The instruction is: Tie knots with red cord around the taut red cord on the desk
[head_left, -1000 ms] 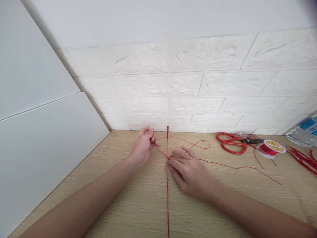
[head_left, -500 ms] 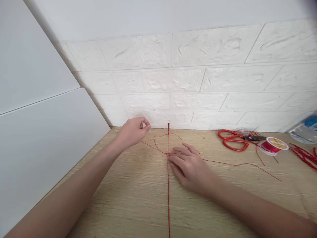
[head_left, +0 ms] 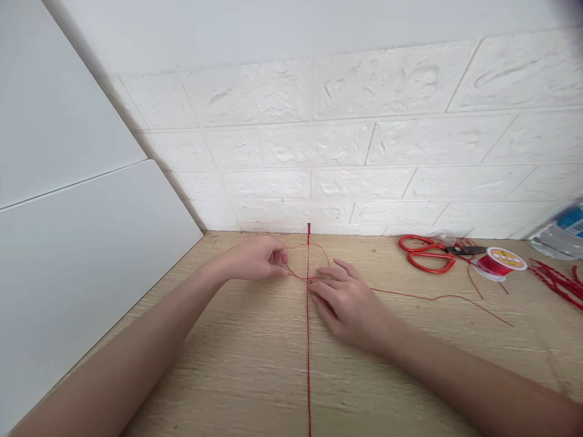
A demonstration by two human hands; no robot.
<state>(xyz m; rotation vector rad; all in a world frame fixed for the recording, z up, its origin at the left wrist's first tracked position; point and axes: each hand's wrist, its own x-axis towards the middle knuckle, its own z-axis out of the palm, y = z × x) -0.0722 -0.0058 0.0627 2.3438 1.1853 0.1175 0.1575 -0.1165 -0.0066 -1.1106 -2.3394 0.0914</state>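
A thin red cord (head_left: pixel 309 352) runs straight down the middle of the wooden tabletop from a short knotted red section (head_left: pixel 308 235) at the wall. Thinner strands form a loop on each side of it. My left hand (head_left: pixel 259 258) is at the left loop, its fingers curled around the strand; the exact grip is partly hidden. My right hand (head_left: pixel 348 300) rests on the table just right of the middle cord. Its index finger and thumb side hold the strands where they cross, while the other fingers stretch forward. A loose cord end trails out to its right.
Orange-handled scissors (head_left: pixel 428 261) lie at the back right, beside a spool of red thread (head_left: pixel 500 264). Farther right are braided red cords (head_left: pixel 558 282) and a clear bottle (head_left: pixel 565 233). A white brick-pattern wall (head_left: pixel 273 145) closes the back, and a white panel (head_left: pixel 95 261) the left.
My left hand has moved slightly right and down, from a pinch left of the loop to the loop's left side. The right hand stays at the crossing. The view has shifted slightly.
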